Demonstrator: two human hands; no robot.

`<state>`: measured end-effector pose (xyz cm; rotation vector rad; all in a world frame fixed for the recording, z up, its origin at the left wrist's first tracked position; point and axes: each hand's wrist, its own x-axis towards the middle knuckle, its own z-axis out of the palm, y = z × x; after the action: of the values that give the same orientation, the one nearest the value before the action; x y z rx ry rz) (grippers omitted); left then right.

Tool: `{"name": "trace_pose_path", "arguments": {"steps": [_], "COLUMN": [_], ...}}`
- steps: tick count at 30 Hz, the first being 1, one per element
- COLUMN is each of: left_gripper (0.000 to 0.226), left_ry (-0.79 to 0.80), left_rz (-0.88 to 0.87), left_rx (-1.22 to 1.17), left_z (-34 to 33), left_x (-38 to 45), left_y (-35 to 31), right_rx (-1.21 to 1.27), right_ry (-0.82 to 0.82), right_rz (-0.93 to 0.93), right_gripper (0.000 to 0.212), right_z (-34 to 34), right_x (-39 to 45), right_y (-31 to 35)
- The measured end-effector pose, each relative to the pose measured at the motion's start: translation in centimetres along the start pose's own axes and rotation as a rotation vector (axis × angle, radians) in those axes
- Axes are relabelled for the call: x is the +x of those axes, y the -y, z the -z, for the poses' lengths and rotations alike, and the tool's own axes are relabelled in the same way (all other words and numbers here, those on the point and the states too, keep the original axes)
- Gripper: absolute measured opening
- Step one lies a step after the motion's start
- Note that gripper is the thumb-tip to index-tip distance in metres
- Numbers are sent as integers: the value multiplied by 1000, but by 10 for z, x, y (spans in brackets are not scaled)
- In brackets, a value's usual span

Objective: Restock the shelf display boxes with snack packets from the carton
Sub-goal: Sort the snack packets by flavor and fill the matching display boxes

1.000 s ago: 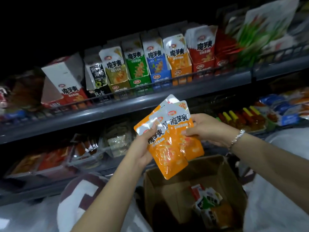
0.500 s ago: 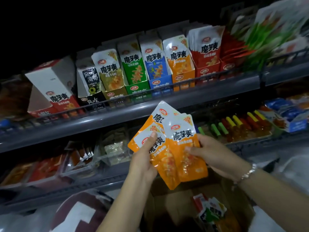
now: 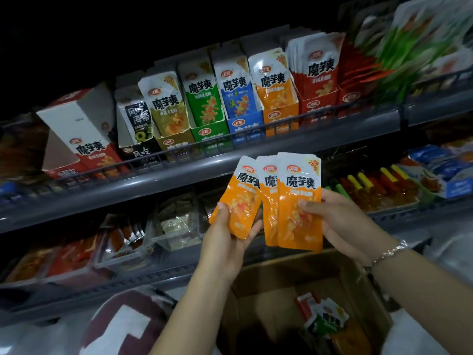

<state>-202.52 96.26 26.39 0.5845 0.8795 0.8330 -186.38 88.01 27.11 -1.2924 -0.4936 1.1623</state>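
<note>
Three orange snack packets (image 3: 297,201) are fanned out upright in front of the shelf edge. My left hand (image 3: 227,237) holds the leftmost packet (image 3: 240,201) from below, thumb on its front. My right hand (image 3: 340,219) pinches the rightmost packet at its side, thumb on the front. Above them, on the upper shelf, stands the orange display box (image 3: 277,116) with matching packets in it. The brown carton (image 3: 286,283) sits open below my hands, with a few mixed packets (image 3: 325,319) inside.
A row of display boxes fills the upper shelf: red-white (image 3: 84,139), black (image 3: 138,134), olive (image 3: 169,124), green (image 3: 204,108), blue (image 3: 240,103), red (image 3: 317,83). A wire rail (image 3: 230,139) runs along the shelf front. The lower shelf (image 3: 179,265) holds trays of other snacks.
The overlapped packets have been spread into an upright fan and raised toward the upper shelf. My left hand now holds one packet apart from the two at my right hand.
</note>
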Motion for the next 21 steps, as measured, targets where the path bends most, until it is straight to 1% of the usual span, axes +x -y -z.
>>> {"name": "trace_pose_path", "arguments": {"steps": [2, 4, 6, 8, 10, 12, 16, 21], "left_gripper": [31, 30, 31, 29, 30, 34, 31, 37], "left_ry": [5, 13, 51, 102, 140, 157, 122, 250], "left_rz": [-24, -12, 55, 114, 147, 161, 104, 29], "left_rx": [83, 133, 113, 71, 51, 94, 267, 299], "left_z": [0, -2, -5, -6, -5, -3, 4, -1], "left_x": [-1, -4, -7, -10, -10, -10, -2, -4], "left_y": [1, 3, 4, 4, 4, 3, 6, 8], "right_rx": [60, 94, 97, 76, 46, 18, -32, -17], "right_ry": [15, 34, 31, -12, -45, -56, -71, -6], "right_rz": [-4, -3, 0, 4, 9, 13, 7, -39], "right_gripper": [19, 20, 20, 18, 17, 17, 14, 15], "right_z": [2, 3, 3, 2, 1, 2, 2, -3], "right_x": [0, 0, 1, 2, 4, 5, 6, 4], "right_y": [3, 4, 3, 1, -1, -1, 0, -5]}}
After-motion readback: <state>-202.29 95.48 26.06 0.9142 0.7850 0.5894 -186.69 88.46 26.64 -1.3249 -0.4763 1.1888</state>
